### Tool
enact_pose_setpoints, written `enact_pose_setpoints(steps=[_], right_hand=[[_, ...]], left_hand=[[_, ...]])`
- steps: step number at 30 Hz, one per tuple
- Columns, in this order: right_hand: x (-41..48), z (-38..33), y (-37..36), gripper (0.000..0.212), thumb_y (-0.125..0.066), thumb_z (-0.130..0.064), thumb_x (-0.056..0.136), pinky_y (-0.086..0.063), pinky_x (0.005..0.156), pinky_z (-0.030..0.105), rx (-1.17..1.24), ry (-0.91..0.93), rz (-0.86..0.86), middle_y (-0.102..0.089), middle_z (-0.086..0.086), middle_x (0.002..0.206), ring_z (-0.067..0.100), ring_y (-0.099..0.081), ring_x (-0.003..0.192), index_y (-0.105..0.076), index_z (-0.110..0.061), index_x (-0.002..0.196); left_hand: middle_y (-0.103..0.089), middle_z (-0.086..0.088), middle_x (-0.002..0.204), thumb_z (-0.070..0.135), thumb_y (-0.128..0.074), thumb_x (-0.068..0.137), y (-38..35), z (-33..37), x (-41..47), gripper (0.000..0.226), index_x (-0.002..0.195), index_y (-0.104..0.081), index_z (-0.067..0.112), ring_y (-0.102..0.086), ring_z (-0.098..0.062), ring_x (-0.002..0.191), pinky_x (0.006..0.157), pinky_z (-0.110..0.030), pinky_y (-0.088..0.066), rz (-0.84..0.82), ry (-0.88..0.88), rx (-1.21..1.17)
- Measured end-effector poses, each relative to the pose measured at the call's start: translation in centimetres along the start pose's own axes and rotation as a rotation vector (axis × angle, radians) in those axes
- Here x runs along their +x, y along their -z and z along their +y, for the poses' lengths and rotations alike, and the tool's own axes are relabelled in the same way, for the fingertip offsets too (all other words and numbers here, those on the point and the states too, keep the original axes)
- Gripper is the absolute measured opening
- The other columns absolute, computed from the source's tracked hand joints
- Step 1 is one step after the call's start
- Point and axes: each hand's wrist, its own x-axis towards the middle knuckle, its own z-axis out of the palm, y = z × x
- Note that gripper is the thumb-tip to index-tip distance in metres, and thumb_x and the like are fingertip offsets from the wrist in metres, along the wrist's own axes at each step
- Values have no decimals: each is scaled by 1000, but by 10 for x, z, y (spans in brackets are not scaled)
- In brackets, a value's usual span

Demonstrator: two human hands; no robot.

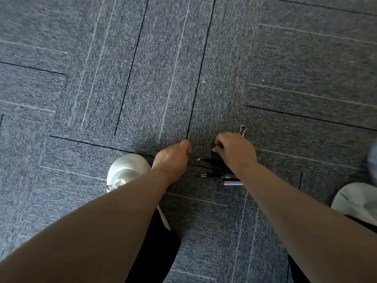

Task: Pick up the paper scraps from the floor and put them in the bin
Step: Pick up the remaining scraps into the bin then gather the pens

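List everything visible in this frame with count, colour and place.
carpet: one, grey with black and white lines, whole floor
paper scrap: one, white, on carpet between the hands
specks: two, white, farther out; too small to identify
binder clip: one, silver wire handle, beyond right hand, partly hidden
pen: one, black, by right wrist
marker: one, white with red cap, beside pen
shoes: two, white, under left forearm and at right edge
left hand: one, fingers curled, grip contents hidden
right hand: one, fingers curled, grip contents unclear
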Motion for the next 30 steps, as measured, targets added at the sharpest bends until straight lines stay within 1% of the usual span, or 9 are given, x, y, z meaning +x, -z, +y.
enact_pose_setpoints(steps=[5, 11, 13, 15, 17, 18, 20, 26, 30], right_hand=[[-3, -3, 1, 16, -47, -24, 95, -40, 68, 32, -39, 17, -13, -58, 4, 96, 22, -51, 90, -55, -10, 96], [-9, -1, 13, 12, -35, -16, 98, -20, 44, 28, 357, -123, 76, -40, 0, 58, 17, -31, 46, -33, -12, 88], [-10, 3, 16, 9, -34, -12, 98, -25, 44, 33, 432, -133, 97, -43, 4, 59, 22, -34, 47, -34, -12, 89], [-11, 8, 18, 9, -33, -12, 98, -41, 50, 40, 461, -140, 106, -55, 15, 69, 34, -50, 56, -41, -12, 97], [-14, 12, 22, 19, -32, -11, 99, -51, 56, 34, 499, -165, 122, -59, 14, 75, 19, -59, 64, -50, -9, 104], [-16, 16, 24, 22, -31, -10, 99, -46, 52, 17, 529, -178, 129, -56, 8, 73, 3, -58, 60, -52, -7, 105], [-19, 23, 29, 23, -31, -6, 99, -35, 46, 5, 575, -208, 137, -46, -4, 66, -9, -52, 50, -54, -4, 103], [-23, 50, 28, 22, -34, -10, 99, -25, 46, 24, 498, -218, 201, -43, -5, 58, 9, -34, 47, -56, -8, 100], [-22, 61, 39, 24, -32, -9, 99, -33, 49, 22, 570, -270, 271, -46, -6, 64, 9, -40, 54, -55, -5, 102]], left_hand=[[-64, -13, 96, 24, -26, 100, -2, 3, 1, 21, 113, -40, 16, -59, -33, 83, 68, -38, -41, -22, -32, 76], [-65, -12, 98, 36, -37, 96, -9, 5, 1, 21, 108, -42, 18, -60, -33, 90, 75, -39, -46, -94, -106, 94], [-64, -12, 100, 36, -39, 96, -11, 9, 1, 24, 110, -41, 17, -60, -32, 93, 76, -39, -46, -95, -138, 140], [-64, -11, 102, 35, -41, 95, -14, 12, 1, 25, 111, -40, 16, -59, -32, 94, 76, -39, -45, -83, -147, 167], [-63, -10, 102, 35, -41, 95, -16, 14, 1, 24, 110, -40, 15, -59, -31, 93, 74, -39, -46, -75, -132, 183], [-63, -9, 101, 35, -41, 96, -18, 14, 1, 24, 109, -40, 15, -60, -31, 93, 74, -39, -46, -69, -120, 182], [-63, -8, 101, 34, -40, 96, -21, 14, 1, 22, 105, -42, 15, -59, -31, 93, 73, -38, -45, -65, -98, 172], [-61, -11, 100, 28, -37, 97, -24, 17, -3, 20, 99, -46, 11, -57, -30, 90, 72, -38, -42, -30, -36, 100], [-60, -19, 95, 21, -35, 98, -12, 19, 5, 15, 94, -41, 8, -53, -31, 79, 68, -36, -38, 111, 96, -130]])
